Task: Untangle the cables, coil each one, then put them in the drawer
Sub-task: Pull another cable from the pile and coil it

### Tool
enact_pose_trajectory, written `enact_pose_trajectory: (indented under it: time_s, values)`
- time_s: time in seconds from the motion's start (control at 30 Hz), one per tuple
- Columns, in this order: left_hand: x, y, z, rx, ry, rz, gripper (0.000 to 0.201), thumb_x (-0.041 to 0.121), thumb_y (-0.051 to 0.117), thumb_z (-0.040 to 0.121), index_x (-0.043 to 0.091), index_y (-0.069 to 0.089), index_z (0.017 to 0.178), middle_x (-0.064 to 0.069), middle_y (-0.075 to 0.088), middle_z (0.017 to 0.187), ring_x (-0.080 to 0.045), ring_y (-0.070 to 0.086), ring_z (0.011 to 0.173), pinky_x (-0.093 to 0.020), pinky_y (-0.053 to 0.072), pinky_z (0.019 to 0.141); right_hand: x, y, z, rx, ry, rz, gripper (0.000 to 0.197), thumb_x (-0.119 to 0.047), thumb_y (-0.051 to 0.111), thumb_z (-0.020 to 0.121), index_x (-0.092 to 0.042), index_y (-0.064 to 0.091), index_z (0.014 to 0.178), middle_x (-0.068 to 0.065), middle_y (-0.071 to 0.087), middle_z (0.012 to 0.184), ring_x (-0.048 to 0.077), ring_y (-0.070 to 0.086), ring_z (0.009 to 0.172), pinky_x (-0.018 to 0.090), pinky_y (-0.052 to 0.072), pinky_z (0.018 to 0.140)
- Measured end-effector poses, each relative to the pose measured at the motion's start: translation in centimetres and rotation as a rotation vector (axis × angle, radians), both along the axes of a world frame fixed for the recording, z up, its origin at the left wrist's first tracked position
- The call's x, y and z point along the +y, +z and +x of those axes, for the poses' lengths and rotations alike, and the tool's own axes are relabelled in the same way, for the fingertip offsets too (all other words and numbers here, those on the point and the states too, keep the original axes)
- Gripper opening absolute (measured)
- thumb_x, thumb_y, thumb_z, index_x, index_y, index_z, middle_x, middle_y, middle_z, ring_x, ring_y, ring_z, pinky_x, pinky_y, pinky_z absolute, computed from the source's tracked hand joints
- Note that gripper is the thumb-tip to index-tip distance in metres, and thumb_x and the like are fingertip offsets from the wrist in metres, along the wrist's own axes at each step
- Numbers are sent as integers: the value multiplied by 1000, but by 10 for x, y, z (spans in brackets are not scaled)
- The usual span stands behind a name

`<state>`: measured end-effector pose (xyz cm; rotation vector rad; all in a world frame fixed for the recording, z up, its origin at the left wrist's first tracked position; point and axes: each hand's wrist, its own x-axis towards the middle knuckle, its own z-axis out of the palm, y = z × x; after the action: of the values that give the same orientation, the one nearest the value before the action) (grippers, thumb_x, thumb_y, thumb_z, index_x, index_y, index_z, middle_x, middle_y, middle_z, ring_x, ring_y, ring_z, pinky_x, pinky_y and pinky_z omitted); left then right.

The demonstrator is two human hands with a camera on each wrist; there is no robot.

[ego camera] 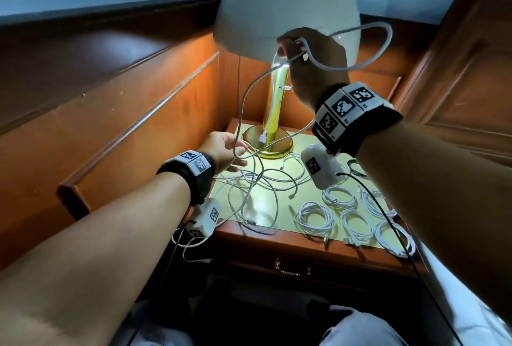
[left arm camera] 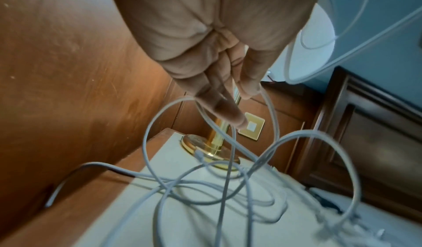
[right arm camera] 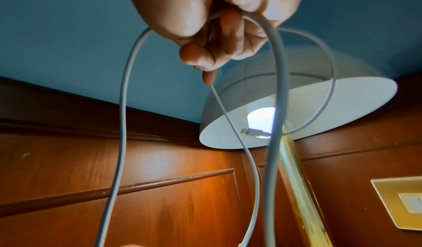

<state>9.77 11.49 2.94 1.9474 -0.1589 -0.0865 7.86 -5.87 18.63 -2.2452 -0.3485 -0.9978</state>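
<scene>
Right hand (ego camera: 310,66): raised before the white dome lampshade (ego camera: 277,7), fingers clenched round loops of a thin white charging cable (ego camera: 249,90), which is hanging down toward the nightstand's back edge.

Left hand (ego camera: 221,151): fingers nearly straight, touching the same cable's lower strands beside the brass lamp base (ego camera: 277,149).

Tangled white cables (ego camera: 257,187): lying mid-top on the wooden nightstand (ego camera: 291,246).

Coiled white cables (ego camera: 354,215): sitting along the front right edge.

Drawer (ego camera: 291,268): closed, below the front edge.
</scene>
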Motion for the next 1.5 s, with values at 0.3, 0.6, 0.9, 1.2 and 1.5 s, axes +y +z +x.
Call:
enact_pose_trajectory:
  time_s: [0.3, 0.6, 0.9, 1.2, 1.5]
  values:
    - [13, 4, 15, -13, 41, 339, 19, 14, 62, 94, 10, 69, 112, -8, 72, 113, -21, 65, 89, -31, 52, 86, -14, 6, -9, -58, 3, 64, 23, -29, 49, 97, -20, 70, 99, -7, 73, 87, 6, 67, 83, 20, 52, 80]
    - [15, 42, -36, -153, 155, 7, 12, 15, 53, 101, 13, 65, 101, -10, 75, 100, -18, 72, 75, -27, 59, 65, -16, 20, -59, 205, 161, 106, 19, -22, 53, 100, -18, 71, 99, -2, 75, 91, -7, 60, 55, 14, 46, 55]
    - [-2, 116, -171, -13, -279, -219, 30, 0, 56, 98, 11, 50, 125, -10, 73, 96, -25, 68, 75, -34, 53, 62, -21, 14, -169, 557, 252, 603, 19, -17, 56, 90, -15, 74, 91, 3, 77, 89, 13, 45, 44, 17, 32, 43]
    - [22, 131, -283, 33, -326, -281, 22, 3, 41, 105, -5, 62, 105, -19, 73, 90, -26, 73, 75, -31, 58, 63, -21, -118, -264, 1400, 334, 537, 25, -49, 45, 100, -29, 47, 116, 11, 69, 90, 19, 63, 66, 28, 44, 56]
    - [-4, 115, -306, -276, -312, -15, 21, 4, 56, 99, 16, 70, 108, -5, 77, 98, -11, 75, 87, -31, 60, 77, -50, -121, -311, 1127, 185, 251, 23, -24, 46, 103, -10, 62, 114, 11, 71, 101, 25, 70, 83, 27, 46, 54]
